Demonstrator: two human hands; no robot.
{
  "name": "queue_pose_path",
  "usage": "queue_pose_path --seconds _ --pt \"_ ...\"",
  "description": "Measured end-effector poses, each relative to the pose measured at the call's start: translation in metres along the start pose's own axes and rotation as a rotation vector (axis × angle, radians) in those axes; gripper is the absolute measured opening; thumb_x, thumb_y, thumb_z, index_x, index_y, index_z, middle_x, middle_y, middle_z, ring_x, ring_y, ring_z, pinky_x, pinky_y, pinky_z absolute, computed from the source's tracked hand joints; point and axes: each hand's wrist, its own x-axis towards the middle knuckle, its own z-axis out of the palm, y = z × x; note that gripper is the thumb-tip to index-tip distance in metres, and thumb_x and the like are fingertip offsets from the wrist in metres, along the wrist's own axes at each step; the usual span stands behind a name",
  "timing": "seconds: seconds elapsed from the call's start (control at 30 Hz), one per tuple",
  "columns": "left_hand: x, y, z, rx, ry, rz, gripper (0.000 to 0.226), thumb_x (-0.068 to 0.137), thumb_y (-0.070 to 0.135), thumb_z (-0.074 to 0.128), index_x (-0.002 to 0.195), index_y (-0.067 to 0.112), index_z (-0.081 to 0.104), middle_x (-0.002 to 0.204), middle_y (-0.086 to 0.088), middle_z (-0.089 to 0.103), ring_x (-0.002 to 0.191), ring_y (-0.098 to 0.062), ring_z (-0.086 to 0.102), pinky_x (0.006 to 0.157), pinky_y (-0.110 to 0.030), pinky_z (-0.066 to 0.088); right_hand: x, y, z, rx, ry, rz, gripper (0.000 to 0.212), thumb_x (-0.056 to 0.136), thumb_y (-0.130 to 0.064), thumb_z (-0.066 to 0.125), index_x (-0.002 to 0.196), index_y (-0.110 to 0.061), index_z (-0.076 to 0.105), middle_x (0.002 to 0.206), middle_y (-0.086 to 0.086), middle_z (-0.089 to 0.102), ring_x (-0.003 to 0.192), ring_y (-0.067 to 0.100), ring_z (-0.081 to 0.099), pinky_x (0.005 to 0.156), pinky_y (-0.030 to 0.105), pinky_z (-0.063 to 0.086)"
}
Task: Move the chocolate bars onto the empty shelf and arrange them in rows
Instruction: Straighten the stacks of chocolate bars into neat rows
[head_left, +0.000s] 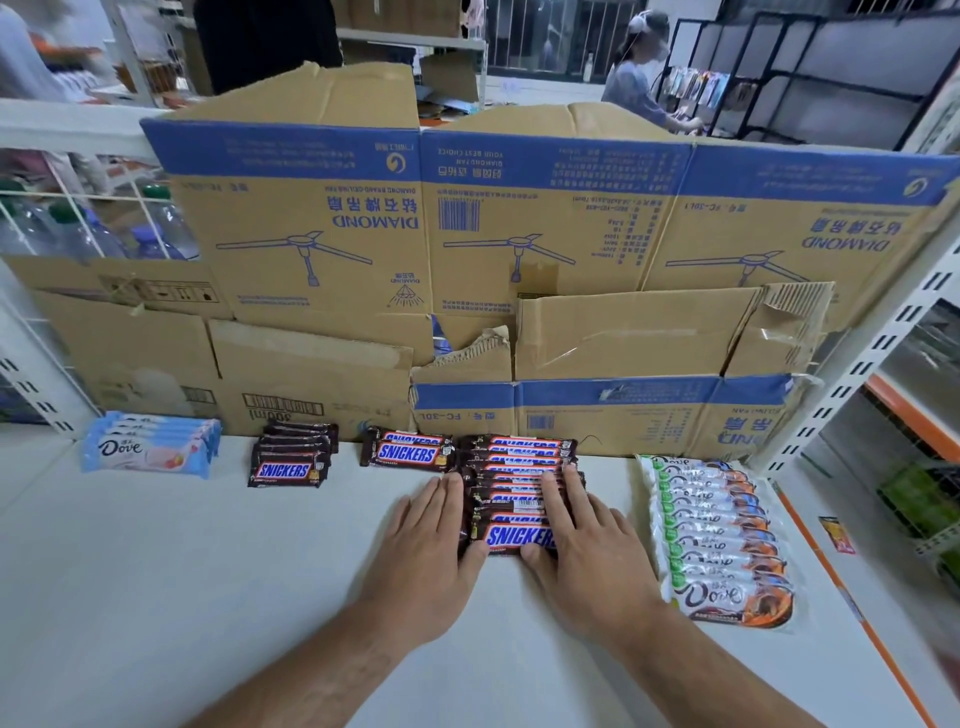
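Observation:
On the white shelf (208, 571) a long row of brown Snickers bars (517, 467) runs front to back at the centre. My left hand (431, 540) presses flat against the row's left side. My right hand (587, 540) lies flat over its right side, fingers on top of the bars. Left of this row sit a short stack of Snickers bars (405, 449), a row of small Snickers bars (291, 460) and a row of blue Dove bars (148, 444). A long row of green-and-orange Dove bars (722, 540) lies to the right.
Flattened cardboard boxes (519, 234) stand as a wall along the back of the shelf. A white slotted upright (878, 353) rises at the right, with the shelf's orange edge strip (852, 608) below it. Water bottles (78, 228) stand behind the wire at far left. A person (644, 73) works in the background.

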Motion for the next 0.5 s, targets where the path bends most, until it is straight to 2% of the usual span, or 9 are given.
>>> queue_pose_path --seconds 0.1,0.23,0.3,0.37,0.5 --pt "-0.001 -0.001 0.001 0.0 -0.001 -0.015 0.079 0.092 0.057 0.022 0.152 0.006 0.019 0.155 -0.007 0.033 0.144 -0.019 0.028 0.116 -0.041 0.019 0.0 0.001 0.0 -0.003 -0.009 0.0 0.077 0.09 -0.066 0.026 0.152 -0.02 0.02 0.157 0.012 0.026 0.127 0.028 0.048 0.099 0.045 0.044" --pt "0.001 -0.002 0.0 -0.056 -0.008 -0.016 0.083 0.089 0.061 0.018 0.154 0.01 0.008 0.16 -0.004 0.021 0.148 -0.016 0.016 0.119 -0.036 0.011 0.001 0.0 0.001 -0.032 -0.02 0.005 0.078 0.09 -0.067 0.024 0.153 -0.021 0.018 0.158 0.011 0.023 0.128 0.03 0.045 0.1 0.049 0.041" --pt "0.0 -0.001 -0.004 -0.088 0.025 -0.017 0.084 0.089 0.061 0.028 0.154 0.012 0.011 0.161 -0.004 0.019 0.148 -0.016 0.014 0.12 -0.036 0.011 -0.001 0.0 -0.003 -0.051 -0.005 0.01 0.076 0.089 -0.067 0.028 0.151 -0.024 0.024 0.157 0.008 0.028 0.127 0.032 0.046 0.098 0.051 0.043" --pt "-0.002 0.004 -0.012 -0.121 0.052 0.028 0.083 0.087 0.061 0.04 0.153 0.015 0.021 0.16 -0.003 0.02 0.148 -0.017 0.014 0.118 -0.038 0.013 -0.003 0.0 -0.011 -0.071 0.039 0.005 0.07 0.088 -0.065 0.034 0.147 -0.027 0.035 0.152 0.005 0.038 0.124 0.03 0.048 0.093 0.048 0.047" --pt "0.004 0.03 -0.025 -0.084 0.08 0.254 0.067 0.08 0.057 0.051 0.137 0.02 0.052 0.148 -0.001 0.042 0.141 -0.023 0.031 0.114 -0.047 0.017 -0.011 0.011 -0.027 -0.094 0.135 -0.023 0.046 0.085 -0.047 0.045 0.121 -0.023 0.06 0.123 -0.004 0.061 0.109 0.026 0.057 0.079 0.04 0.048"
